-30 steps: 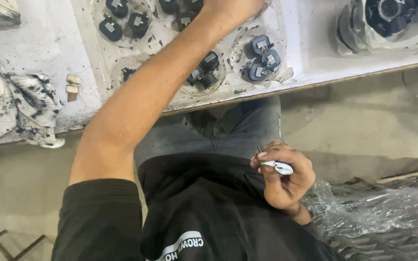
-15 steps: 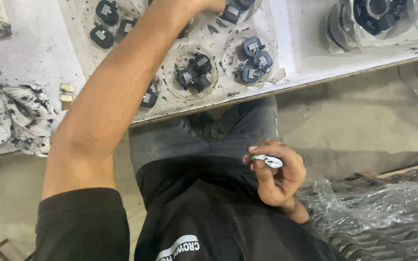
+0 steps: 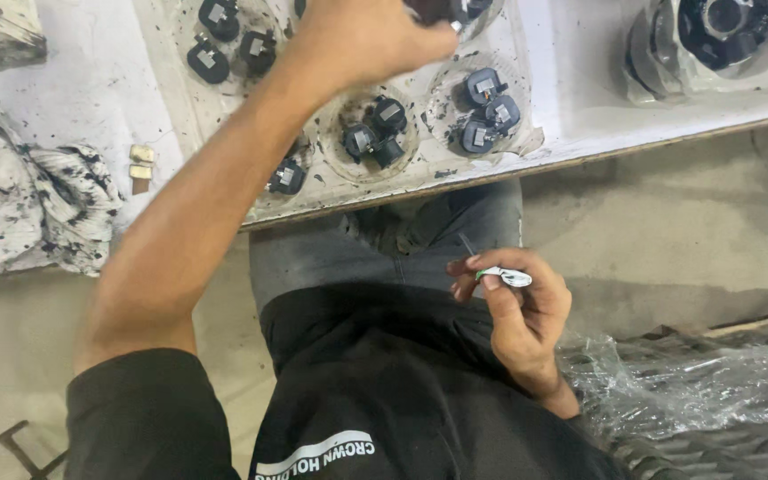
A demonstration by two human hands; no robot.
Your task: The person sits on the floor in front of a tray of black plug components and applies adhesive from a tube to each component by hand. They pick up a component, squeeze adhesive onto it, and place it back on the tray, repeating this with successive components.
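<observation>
Left hand [image 3: 366,40] reaches over the white tabletop [image 3: 73,80], fingers clenched on a dark part, mostly hidden. Right hand [image 3: 522,311] pinches a small white tool [image 3: 507,276] above crinkled clear plastic wrap [image 3: 695,382].

White, grime-speckled workbench [image 3: 82,80] spans top of view. Bare concrete floor [image 3: 668,222] below bench edge. Crumpled clear plastic sheeting [image 3: 704,391] on floor, well below bench. Thin metal frame [image 3: 11,449] near bottom-left corner. Light even, dim.

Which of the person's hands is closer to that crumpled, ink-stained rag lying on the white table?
Left. The left hand is over the table, right of the rag. The right hand is farther, below the table edge, holding a small white piece.
</observation>
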